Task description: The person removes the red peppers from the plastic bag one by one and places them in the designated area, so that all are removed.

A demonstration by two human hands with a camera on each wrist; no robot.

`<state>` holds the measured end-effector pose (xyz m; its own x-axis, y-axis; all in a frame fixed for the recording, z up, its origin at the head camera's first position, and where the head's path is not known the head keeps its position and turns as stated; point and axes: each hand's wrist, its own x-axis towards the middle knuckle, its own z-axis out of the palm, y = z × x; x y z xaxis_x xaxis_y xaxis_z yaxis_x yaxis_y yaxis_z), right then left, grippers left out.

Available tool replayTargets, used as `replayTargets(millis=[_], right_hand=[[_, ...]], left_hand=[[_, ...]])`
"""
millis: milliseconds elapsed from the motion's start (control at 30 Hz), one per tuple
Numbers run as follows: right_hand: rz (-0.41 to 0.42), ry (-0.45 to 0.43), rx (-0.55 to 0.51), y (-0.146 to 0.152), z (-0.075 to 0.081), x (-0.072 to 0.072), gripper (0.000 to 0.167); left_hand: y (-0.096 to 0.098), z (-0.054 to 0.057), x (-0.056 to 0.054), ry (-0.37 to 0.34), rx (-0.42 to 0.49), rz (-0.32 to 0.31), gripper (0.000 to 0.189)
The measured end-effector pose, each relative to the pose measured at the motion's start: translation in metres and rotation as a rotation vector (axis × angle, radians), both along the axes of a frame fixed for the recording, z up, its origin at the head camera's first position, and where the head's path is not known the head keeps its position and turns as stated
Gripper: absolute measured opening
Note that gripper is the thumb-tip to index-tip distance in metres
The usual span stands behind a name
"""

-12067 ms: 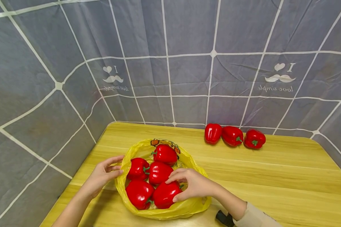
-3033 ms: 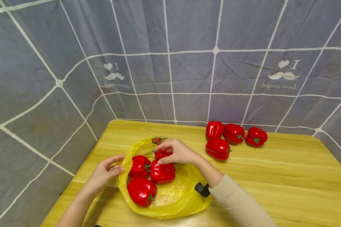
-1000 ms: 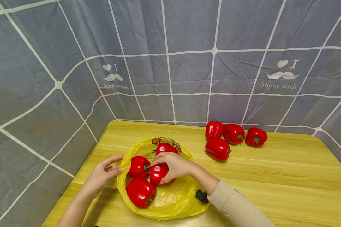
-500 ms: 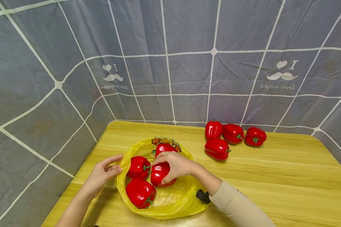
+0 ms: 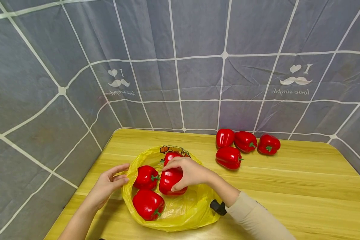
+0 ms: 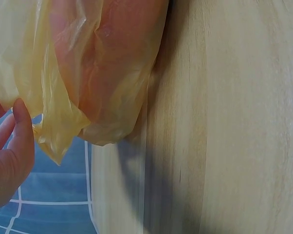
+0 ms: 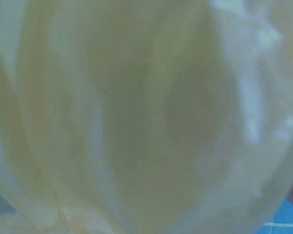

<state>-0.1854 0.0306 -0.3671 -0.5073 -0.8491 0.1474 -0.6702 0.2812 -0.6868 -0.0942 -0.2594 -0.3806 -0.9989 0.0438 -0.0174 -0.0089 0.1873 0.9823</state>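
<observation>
A yellow plastic bag point(image 5: 195, 213) lies with its mouth wide open on the wooden table, several glossy red bell peppers inside. My left hand point(image 5: 109, 185) pinches the bag's left rim; in the left wrist view, the fingertips point(image 6: 21, 109) meet the thin plastic. Inside the bag, my right hand point(image 5: 190, 171) grips the middle bell pepper point(image 5: 169, 183), thumb on its near side and fingers over its top. Left of it sit a bell pepper point(image 5: 145, 177) and a nearer one point(image 5: 148, 204). A rear bell pepper point(image 5: 171, 156) is partly hidden by the right hand.
Several red bell peppers, including one lying in front point(image 5: 229, 158), are grouped at the back right of the table point(image 5: 288, 186). A grey grid-patterned curtain point(image 5: 198, 80) borders the table behind and at the left. Blurred plastic fills the right wrist view.
One bell pepper has gone from the bag to the group on the table. My right hand has shifted from the rear pepper to the middle one, lately nudging it right. My left hand stays put.
</observation>
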Motion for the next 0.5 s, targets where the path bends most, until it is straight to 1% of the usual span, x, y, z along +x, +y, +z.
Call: replayTargets(millis=[67,300,367,500], right_hand=[[-0.017,-0.015,-0.005,0.002,0.001,0.0,0.049],[-0.095,-0.125,-0.002,0.013,0.01,0.002,0.052],[-0.113,-0.131,-0.006,0.017,0.014,0.002,0.053],[-0.145,-0.115,-0.024,0.025,0.02,0.001,0.053]], left_hand=[[0.0,0.0,0.0,0.001,-0.003,0.0,0.052],[0.0,0.001,0.001,0.011,-0.005,-0.002,0.051],[-0.001,0.0,0.001,0.011,-0.001,-0.005,0.051],[-0.002,0.0,0.001,0.004,-0.002,-0.004,0.05]])
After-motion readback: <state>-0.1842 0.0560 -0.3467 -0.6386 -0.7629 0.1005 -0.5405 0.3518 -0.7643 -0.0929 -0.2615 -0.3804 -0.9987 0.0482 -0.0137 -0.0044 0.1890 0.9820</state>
